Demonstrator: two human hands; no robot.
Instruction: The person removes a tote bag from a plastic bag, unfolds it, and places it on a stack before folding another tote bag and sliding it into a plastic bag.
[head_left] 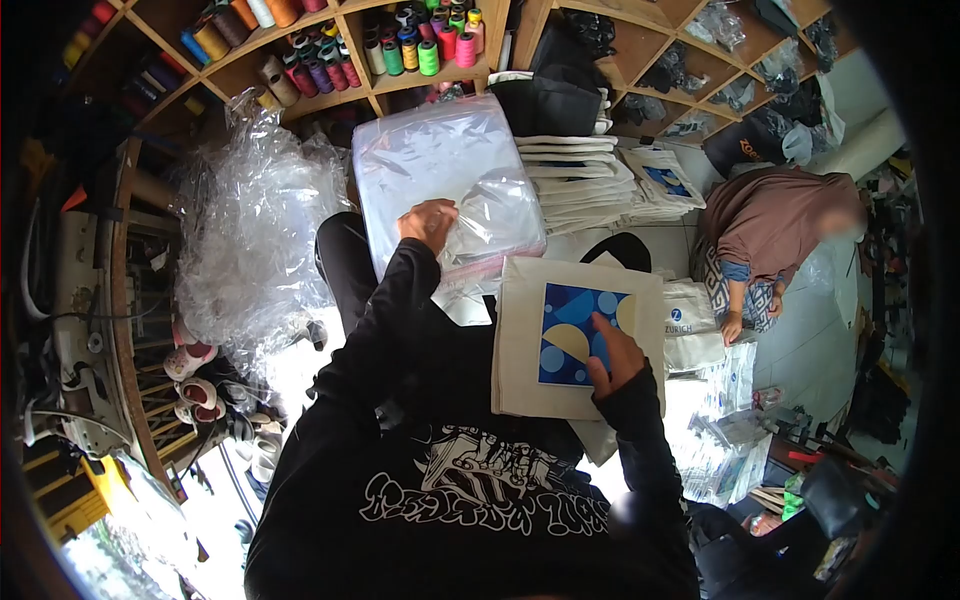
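Observation:
My left hand [428, 222] is over a thick stack of clear plastic bags [420, 150], its fingers curled and pinching the top bag, whose film is wrinkled beside them. On my right side, a folded cream canvas tote bag [520, 340] lies near my lap. It carries a printed panel [565, 370] of blue and yellow rounded shapes. My right hand [620, 360] rests on that panel with thumb and fingers apart, holding nothing.
Stacked canvas bags [575, 180] stand beyond the plastic stack. Crumpled clear plastic [260, 220] heaps up on the left. Thread spools [425, 50] fill the shelves behind. At right, a person in a brown covering [780, 220] sits by more bags [690, 320].

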